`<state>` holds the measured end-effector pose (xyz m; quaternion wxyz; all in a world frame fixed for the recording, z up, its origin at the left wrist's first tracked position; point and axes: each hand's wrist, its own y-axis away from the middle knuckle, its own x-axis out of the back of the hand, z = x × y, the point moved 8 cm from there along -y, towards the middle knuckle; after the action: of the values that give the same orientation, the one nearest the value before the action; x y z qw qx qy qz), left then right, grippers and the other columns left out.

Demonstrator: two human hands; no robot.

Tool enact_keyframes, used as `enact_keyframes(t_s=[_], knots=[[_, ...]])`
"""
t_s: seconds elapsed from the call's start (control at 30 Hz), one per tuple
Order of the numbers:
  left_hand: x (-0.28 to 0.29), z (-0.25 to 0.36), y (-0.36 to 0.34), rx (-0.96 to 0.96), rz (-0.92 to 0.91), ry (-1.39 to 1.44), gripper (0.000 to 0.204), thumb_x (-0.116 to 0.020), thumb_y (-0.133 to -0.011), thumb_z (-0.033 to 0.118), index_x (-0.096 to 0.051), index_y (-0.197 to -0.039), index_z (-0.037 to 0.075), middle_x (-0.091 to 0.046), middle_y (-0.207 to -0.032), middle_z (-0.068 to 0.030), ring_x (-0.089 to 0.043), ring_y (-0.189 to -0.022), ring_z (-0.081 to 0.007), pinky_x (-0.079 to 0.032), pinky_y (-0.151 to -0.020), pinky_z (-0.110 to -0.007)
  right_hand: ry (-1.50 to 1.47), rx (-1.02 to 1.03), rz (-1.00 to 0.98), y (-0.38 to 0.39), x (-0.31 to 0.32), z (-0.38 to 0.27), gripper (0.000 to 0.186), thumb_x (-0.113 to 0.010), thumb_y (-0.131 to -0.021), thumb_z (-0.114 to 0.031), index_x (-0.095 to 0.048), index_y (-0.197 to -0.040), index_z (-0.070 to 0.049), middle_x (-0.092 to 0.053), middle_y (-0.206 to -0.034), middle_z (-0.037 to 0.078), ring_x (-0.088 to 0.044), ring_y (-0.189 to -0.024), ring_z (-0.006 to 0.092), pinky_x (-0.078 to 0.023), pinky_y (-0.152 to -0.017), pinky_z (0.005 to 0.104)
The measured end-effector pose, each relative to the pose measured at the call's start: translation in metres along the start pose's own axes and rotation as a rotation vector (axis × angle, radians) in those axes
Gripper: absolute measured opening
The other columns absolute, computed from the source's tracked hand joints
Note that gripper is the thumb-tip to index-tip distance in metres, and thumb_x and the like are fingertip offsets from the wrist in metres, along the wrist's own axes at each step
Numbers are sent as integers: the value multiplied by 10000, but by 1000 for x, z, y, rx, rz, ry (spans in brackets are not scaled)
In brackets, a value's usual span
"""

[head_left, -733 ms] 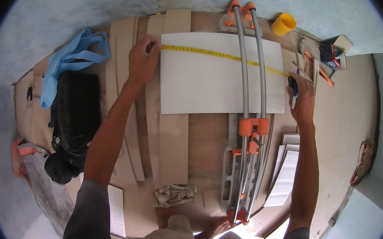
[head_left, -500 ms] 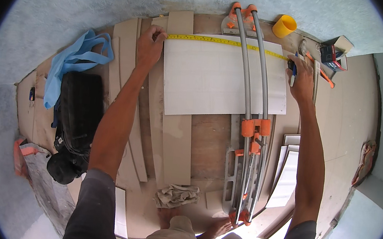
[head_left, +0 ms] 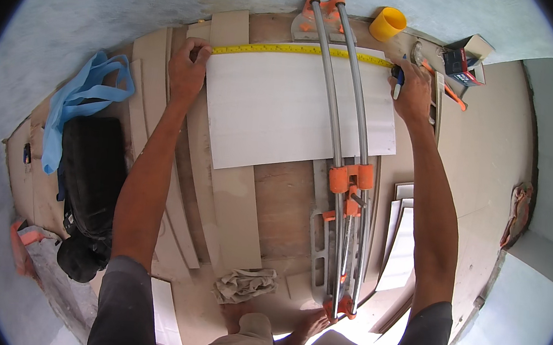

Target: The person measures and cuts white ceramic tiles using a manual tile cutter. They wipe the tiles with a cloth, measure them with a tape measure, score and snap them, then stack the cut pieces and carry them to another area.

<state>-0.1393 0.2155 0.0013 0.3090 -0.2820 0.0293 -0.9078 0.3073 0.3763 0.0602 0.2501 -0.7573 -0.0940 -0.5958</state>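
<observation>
A white tile (head_left: 263,108) lies under the two steel rails of an orange manual tile cutter (head_left: 350,178). Stretched across its far edge is a yellow measuring tape (head_left: 268,50). My left hand (head_left: 187,74) pinches the tape's end at the tile's far left corner. Past the far right corner, my right hand (head_left: 412,96) grips the tape measure's dark case, mostly hidden by the fingers. A blue-and-white pen (head_left: 399,84) is held in that hand as well. The cutter's rails cross above the tape.
Far right are a yellow cup (head_left: 388,25), an open box (head_left: 465,63) and an orange-handled tool (head_left: 455,98). A black bag (head_left: 93,175) and blue strap bag (head_left: 90,98) lie left. A crumpled rag (head_left: 245,285) is near my feet; cut tiles (head_left: 400,241) lie right.
The whole scene has shifted left in the picture as the view moved. Both hands keep their hold at the two ends of the tape, which stays stretched across the tile.
</observation>
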Motion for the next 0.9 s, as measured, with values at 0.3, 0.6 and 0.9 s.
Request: enact_keyframes(t_s=[0.3,0.6,0.9], knots=[[0,5,2,-3,-17,-75,146,-672,-972,161,-708,-1041,36,-730,-918,-70,-675,-848,-156,-528,-819,-314,118,18,138,-16,0,-4,392,-760,-866,-117,-665,-1244,-159,-718,-1141,118,-655,-1089,350,-443,-1040,468],[-1,9,4,3,-49,-91,183,-654,-987,184,-702,-1059,22,-722,-943,-89,-664,-877,-169,-516,-844,-322,176,-13,65,-29,-14,3,377,-761,-877,-149,-677,-1241,-199,-729,-1142,117,-664,-1089,359,-471,-1025,480],[-1,10,3,-14,-50,-101,185,-667,-983,198,-707,-1078,44,-734,-973,-92,-672,-889,-167,-519,-847,-319,204,-31,12,-37,-17,9,330,-711,-907,-149,-685,-1231,-206,-737,-1134,112,-671,-1074,364,-514,-959,473]])
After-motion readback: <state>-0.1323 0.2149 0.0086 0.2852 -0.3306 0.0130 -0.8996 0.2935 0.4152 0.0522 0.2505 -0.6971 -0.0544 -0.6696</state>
